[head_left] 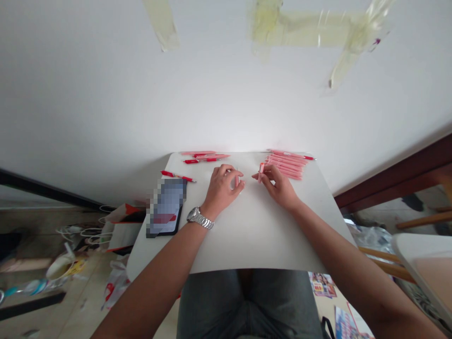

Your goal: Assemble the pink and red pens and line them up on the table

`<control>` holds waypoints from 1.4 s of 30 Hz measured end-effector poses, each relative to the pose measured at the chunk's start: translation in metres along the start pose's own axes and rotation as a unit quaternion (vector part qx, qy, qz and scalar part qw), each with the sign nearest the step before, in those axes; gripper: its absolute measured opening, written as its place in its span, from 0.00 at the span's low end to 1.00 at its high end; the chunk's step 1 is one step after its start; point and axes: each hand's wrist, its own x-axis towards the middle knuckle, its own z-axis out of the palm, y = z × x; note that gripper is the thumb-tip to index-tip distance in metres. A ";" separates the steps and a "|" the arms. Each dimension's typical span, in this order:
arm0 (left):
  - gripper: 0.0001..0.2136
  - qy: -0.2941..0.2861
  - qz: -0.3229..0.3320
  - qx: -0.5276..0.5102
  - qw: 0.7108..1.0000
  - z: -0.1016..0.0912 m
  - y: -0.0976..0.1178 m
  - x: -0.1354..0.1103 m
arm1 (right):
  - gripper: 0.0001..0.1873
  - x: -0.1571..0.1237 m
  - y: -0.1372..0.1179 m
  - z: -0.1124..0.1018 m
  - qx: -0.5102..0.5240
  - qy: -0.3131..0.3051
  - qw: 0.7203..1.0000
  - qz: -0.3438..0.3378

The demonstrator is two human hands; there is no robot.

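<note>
My left hand (225, 185), with a metal watch (199, 217) at the wrist, is curled over the middle of the white table. Between its thumb and fingers is a pale pink pen part (238, 180), partly covered by the fingers. Across a small gap, my right hand (276, 182) pinches a short pink pen piece (261, 170) with an orange end, held roughly upright. Just behind that hand lies a row of several pink pens (287, 164) side by side. Beyond my left hand are a few loose red and pink pens (203, 160).
A phone (168, 207) lies on the table's left side, and a red pen (178, 176) is just behind it. The white table (254, 240) meets a wall (226, 94) at its far edge. Bags and a cup (60, 266) are on the floor at left.
</note>
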 end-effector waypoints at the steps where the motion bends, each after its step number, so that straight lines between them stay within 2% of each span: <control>1: 0.09 -0.007 0.000 0.005 1.000 0.000 0.000 0.000 | 0.15 0.000 0.001 0.000 0.000 0.001 1.000 -0.002; 12: 0.09 -0.031 0.006 0.032 0.999 0.003 0.000 -0.003 | 0.15 0.001 0.006 0.002 -0.014 0.011 1.000 -0.014; 17: 0.11 -0.024 0.002 0.045 0.999 0.002 0.001 -0.002 | 0.15 0.001 0.005 0.002 -0.019 0.012 1.000 -0.016; 26: 0.07 -0.030 0.006 0.046 0.998 0.002 0.003 -0.002 | 0.13 0.002 0.006 0.003 -0.007 0.009 1.000 -0.021; 34: 0.11 -0.044 0.015 0.053 0.997 0.003 0.001 -0.003 | 0.14 0.001 0.004 0.003 -0.005 0.006 1.000 -0.021; 42: 0.05 -0.043 0.008 0.040 0.998 0.004 0.001 -0.003 | 0.16 0.001 0.003 0.003 -0.003 0.007 1.000 -0.013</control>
